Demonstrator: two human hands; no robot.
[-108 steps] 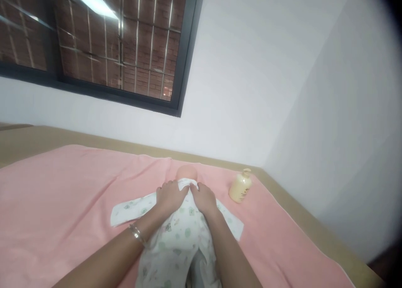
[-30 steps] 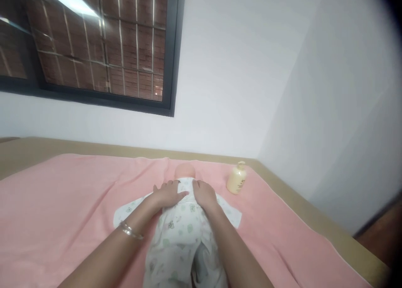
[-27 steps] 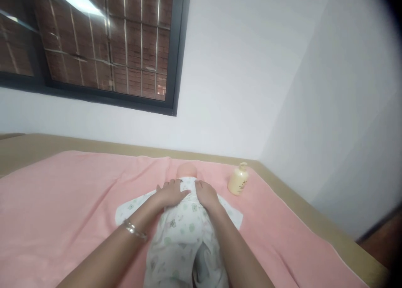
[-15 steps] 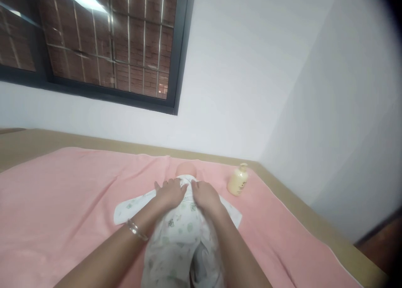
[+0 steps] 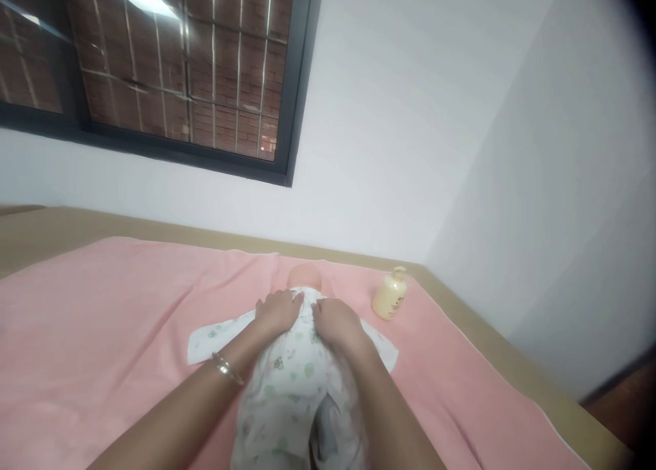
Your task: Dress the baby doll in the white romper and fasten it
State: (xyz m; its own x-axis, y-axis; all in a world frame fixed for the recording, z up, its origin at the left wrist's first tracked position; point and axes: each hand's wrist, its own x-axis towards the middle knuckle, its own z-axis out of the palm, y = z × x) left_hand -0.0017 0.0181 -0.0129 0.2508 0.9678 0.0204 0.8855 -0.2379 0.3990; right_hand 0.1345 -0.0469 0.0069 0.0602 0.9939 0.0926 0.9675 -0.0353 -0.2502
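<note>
A baby doll (image 5: pixel 292 367) in white clothes with green and grey prints lies lengthwise in front of me, its smooth bald head (image 5: pixel 305 277) at the far end and its sleeves spread out to both sides. My left hand (image 5: pixel 279 311), with a bangle on the wrist, is closed over the doll's left-side shoulder, thumb near the neckline. On the other shoulder my right hand (image 5: pixel 337 320) is curled, thumb by the collar. The tips of several fingers are hidden on the outer sides. A loose flap of cloth hangs open at the lower end of the clothes.
A pale yellow pump bottle (image 5: pixel 389 296) stands to the right of the doll's head. Everything rests on a pink blanket (image 5: pixel 128 320) over a tan surface (image 5: pixel 492 340). Behind are a white wall (image 5: pixel 389 115) and a dark-framed window (image 5: pixel 292 115) with bars.
The fingers of my left hand have drawn closer together, and its thumb has shifted slightly up toward the collar. My right hand stays in nearly the same place on the doll.
</note>
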